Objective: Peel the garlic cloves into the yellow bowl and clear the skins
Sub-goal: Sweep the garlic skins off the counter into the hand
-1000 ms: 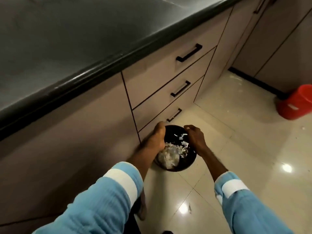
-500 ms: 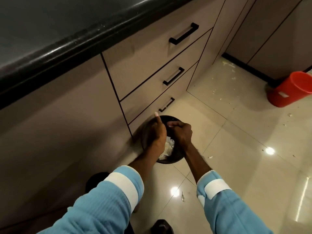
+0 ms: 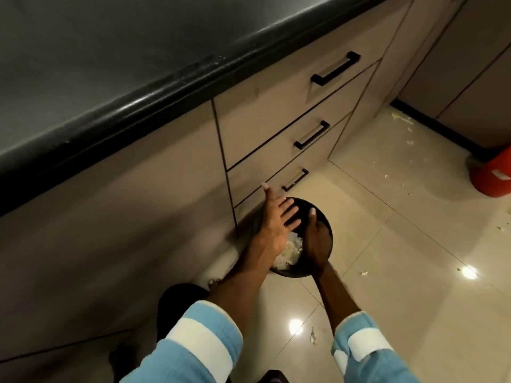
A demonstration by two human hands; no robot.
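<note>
- Left hand (image 3: 272, 228) hovers over the black bin (image 3: 304, 203), fingers spread flat, holding nothing.
- Right hand (image 3: 316, 241) is beside it over the bin; its grip cannot be made out.
- White garlic skins (image 3: 289, 254) lie inside the bin.

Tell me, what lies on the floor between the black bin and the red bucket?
Glossy floor tiles with a few pale scraps, seen in the head view.
</note>
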